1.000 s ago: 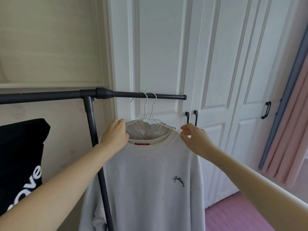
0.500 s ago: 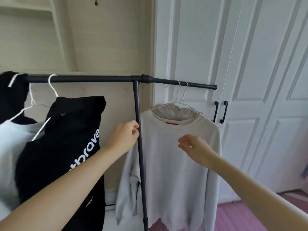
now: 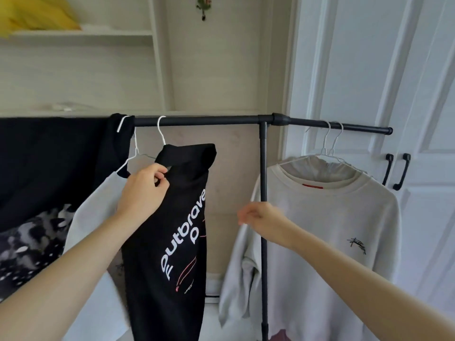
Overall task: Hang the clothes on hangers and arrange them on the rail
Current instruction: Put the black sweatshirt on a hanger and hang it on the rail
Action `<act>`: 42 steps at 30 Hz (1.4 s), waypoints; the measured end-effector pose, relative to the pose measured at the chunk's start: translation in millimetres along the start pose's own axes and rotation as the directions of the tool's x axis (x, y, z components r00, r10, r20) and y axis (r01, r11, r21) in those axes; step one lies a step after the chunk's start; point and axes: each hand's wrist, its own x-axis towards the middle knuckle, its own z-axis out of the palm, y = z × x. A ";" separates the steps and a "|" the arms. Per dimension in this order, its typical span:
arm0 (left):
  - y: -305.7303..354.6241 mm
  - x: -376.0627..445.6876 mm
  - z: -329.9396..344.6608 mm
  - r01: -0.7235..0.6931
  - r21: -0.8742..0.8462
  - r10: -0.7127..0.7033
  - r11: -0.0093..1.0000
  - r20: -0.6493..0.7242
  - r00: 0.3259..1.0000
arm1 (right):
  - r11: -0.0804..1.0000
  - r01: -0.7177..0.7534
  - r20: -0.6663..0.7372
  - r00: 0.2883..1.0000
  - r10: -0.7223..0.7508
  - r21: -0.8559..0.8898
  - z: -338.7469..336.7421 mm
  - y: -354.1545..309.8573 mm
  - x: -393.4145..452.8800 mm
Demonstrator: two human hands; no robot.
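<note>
Your left hand pinches the shoulder edge of the black printed top, which hangs from a white hanger on the black rail. Your right hand hovers, fingers loosely curled and holding nothing, near the cream sweatshirt hanging at the rail's right end.

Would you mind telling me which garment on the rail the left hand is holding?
The black top with white "Putbrave" lettering; the left hand grips its shoulder. The cream sweatshirt beyond the post hangs untouched.
</note>
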 end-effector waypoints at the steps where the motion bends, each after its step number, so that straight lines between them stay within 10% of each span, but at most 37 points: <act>1: -9.1 7.3 -5.6 0.019 -0.014 -0.019 1.000 -0.009 1.000 | 1.000 0.013 0.015 1.000 -0.014 0.022 7.4 -8.9 6.9; 24: -46.5 126.2 1.4 0.045 -0.470 0.121 0.882 0.317 0.941 | 0.706 -0.204 0.240 0.969 0.048 0.679 105.7 -158.1 96.3; 36: -27.5 132.3 5.1 -0.091 -0.552 0.190 0.829 0.124 0.974 | 0.784 -0.178 -0.076 0.958 0.275 0.595 69.9 -167.2 89.5; 42: -5.9 127.5 -3.7 -0.135 -0.607 0.292 0.783 0.167 0.942 | 0.952 -0.178 -0.244 0.940 0.239 0.250 22.8 -149.9 67.1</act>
